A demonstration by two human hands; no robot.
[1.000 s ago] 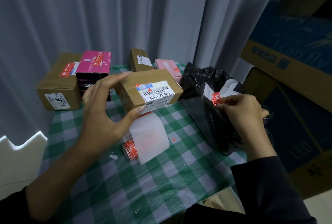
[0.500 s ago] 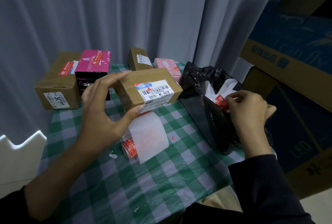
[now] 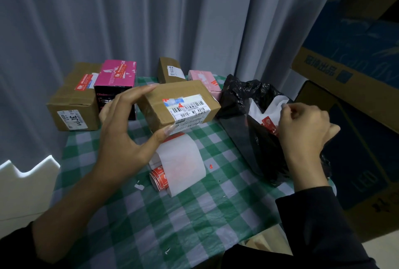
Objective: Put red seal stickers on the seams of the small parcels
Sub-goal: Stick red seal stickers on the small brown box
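My left hand (image 3: 127,132) grips a small brown parcel (image 3: 179,104) with a barcode label, thumb on its near edge and fingers over its far top edge, holding it just above the table. Below it lies a roll of red seal stickers (image 3: 159,177) with white backing paper curling over it. My right hand (image 3: 302,126) is at the mouth of a black plastic bag (image 3: 244,104), pinching a red seal sticker (image 3: 268,125) with white backing paper.
On the green checked tablecloth (image 3: 151,225) at the back stand a brown box (image 3: 73,100), a magenta box (image 3: 116,74), another brown box (image 3: 169,70) and a pink box (image 3: 204,79). Large cardboard boxes (image 3: 356,78) are stacked at the right. Grey curtain behind.
My right hand has moved right and deeper into the black bag's mouth with the sticker and backing paper. The left hand and parcel have stayed nearly still.
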